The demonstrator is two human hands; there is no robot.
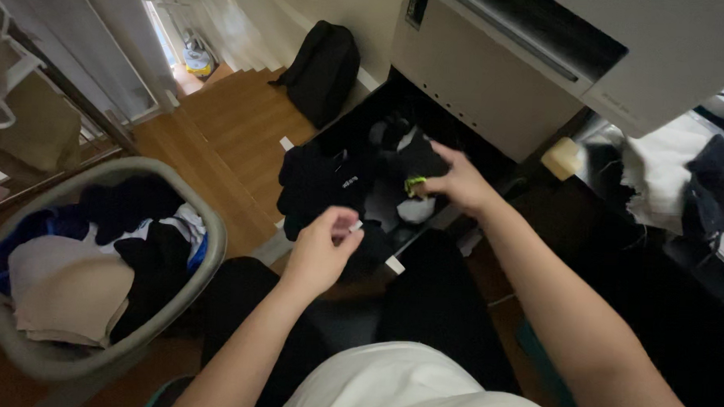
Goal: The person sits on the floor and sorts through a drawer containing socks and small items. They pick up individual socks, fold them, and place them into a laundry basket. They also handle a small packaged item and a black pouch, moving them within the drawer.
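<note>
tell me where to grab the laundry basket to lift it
Grip the basket by its grey rim on the near right side, coming from above. The rim is bare and rolled there, while clothes heap up against the far left side.

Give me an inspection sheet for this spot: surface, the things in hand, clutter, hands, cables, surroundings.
Surface: wooden floor, dimly lit.
Job's things: open dark drawer holding black clothes; small dark item with a bright green bit at the right hand.
Clutter: grey laundry basket full of beige, black, blue and white garments.
Hands: left hand loosely curled above the drawer edge; right hand pinching the green-marked item.
Cables: nothing seen.
Surroundings: black backpack against the wall; clothes heaped at right.
</note>
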